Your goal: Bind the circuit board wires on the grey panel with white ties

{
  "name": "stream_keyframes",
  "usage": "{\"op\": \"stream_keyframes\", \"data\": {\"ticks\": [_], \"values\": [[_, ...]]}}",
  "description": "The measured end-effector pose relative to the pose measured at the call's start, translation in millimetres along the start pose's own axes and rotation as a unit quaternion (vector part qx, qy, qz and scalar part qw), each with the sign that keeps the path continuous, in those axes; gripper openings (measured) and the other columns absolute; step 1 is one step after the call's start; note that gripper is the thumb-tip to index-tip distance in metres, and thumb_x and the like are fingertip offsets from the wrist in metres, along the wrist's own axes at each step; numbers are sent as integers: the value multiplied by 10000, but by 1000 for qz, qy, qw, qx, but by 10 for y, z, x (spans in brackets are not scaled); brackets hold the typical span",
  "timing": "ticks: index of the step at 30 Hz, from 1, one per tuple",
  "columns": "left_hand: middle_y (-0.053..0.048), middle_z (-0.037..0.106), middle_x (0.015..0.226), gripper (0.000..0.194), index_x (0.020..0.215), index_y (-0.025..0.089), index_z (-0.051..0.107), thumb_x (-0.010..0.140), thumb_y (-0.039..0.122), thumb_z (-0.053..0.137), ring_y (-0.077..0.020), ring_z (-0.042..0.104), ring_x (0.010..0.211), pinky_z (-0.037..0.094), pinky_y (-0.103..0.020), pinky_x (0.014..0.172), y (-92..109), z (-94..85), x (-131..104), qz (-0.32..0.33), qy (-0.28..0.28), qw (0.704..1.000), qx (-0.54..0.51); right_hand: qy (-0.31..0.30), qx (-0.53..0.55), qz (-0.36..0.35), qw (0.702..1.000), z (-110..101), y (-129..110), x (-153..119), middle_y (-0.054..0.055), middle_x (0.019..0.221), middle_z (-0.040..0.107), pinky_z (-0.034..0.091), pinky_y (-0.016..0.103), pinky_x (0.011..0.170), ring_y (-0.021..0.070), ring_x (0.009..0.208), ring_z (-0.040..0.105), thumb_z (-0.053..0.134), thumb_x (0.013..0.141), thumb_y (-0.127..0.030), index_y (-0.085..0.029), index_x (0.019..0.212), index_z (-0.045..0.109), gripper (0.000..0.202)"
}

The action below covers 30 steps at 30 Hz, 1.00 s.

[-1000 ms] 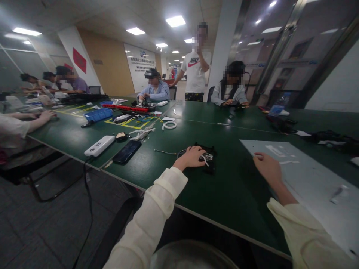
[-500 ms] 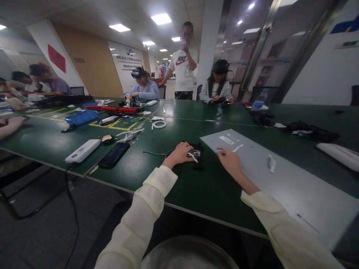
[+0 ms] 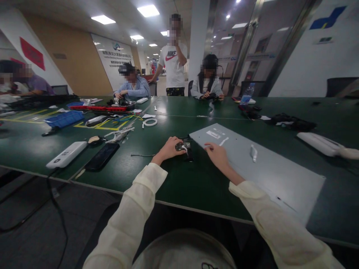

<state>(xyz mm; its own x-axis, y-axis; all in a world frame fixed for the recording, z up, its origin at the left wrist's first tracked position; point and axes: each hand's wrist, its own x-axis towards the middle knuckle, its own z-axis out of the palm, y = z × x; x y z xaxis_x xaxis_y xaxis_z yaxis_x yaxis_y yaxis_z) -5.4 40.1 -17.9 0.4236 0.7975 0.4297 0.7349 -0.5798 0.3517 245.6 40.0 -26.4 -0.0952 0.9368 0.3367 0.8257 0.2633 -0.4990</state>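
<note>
My left hand (image 3: 169,148) is wrapped round the left side of a small black electronic device (image 3: 188,152) with exposed parts and a white strip on top. The device rests on the green table, and its far-left side is hidden by my fingers. A thin dark cable (image 3: 142,155) runs out to the left, partly behind my left hand. My right hand (image 3: 218,157) hovers near the left edge of a grey flat panel (image 3: 269,175), thumb and index finger pinched together. Whatever may be between those fingertips is too small to name.
On the left lie a black phone (image 3: 102,157), a white power bank (image 3: 67,154) and a blue tray (image 3: 64,118). A white coil (image 3: 149,122) sits farther back. Black gear (image 3: 293,121) and a white device (image 3: 319,144) are at the right. Several people are around the table.
The view has turned slightly right. My left hand has shifted its grip on the device, showing more of its parts. The right thumb and index finger have come closer together.
</note>
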Motion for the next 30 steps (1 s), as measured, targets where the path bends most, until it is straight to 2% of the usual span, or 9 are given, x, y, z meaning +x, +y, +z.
{"op": "stream_keyframes", "data": {"ticks": [4,8,13,19,25,30], "values": [[-59,544,1008,414,1038,197,583,719,455,642,-216,477,962,402,-352,866,-18,23,-8,-6,1,1000,7,-14,-19,-20,1000,-26,-68,-31,59,899,678,427,300,797,191,864,608,426,849,-211,-183,1037,639,285],[-58,544,1010,396,1027,195,588,735,461,625,-216,473,963,404,-355,857,-42,46,-7,-10,24,1000,13,-18,-35,-118,992,-33,-211,-99,88,1072,622,387,344,903,216,1019,528,452,839,-220,-152,1063,624,291],[-56,547,1001,401,1028,189,583,739,464,621,-213,472,951,407,-353,850,-35,44,-1,-14,40,999,14,-88,-20,-224,970,-31,-380,-203,85,1164,560,384,364,924,220,1064,473,487,822,-263,-142,1061,628,302],[-58,551,982,392,1025,187,582,746,460,618,-215,477,945,403,-360,859,-23,43,4,-12,53,998,17,-76,-41,-250,964,14,-485,-271,94,1059,589,417,377,866,233,979,494,559,809,-375,-148,971,658,296],[-55,553,993,386,1028,196,577,730,432,647,-218,480,961,404,-363,861,-24,47,12,-26,75,997,13,-74,-40,-271,959,51,-493,-259,93,981,610,433,358,843,209,938,509,515,850,-203,-136,865,676,175],[-54,551,1007,364,1027,195,564,744,410,643,-210,481,964,404,-354,864,-28,31,26,-45,127,991,8,-82,45,-307,947,24,-532,-285,74,982,626,426,339,859,188,948,523,482,882,-201,-158,886,672,195]]}}
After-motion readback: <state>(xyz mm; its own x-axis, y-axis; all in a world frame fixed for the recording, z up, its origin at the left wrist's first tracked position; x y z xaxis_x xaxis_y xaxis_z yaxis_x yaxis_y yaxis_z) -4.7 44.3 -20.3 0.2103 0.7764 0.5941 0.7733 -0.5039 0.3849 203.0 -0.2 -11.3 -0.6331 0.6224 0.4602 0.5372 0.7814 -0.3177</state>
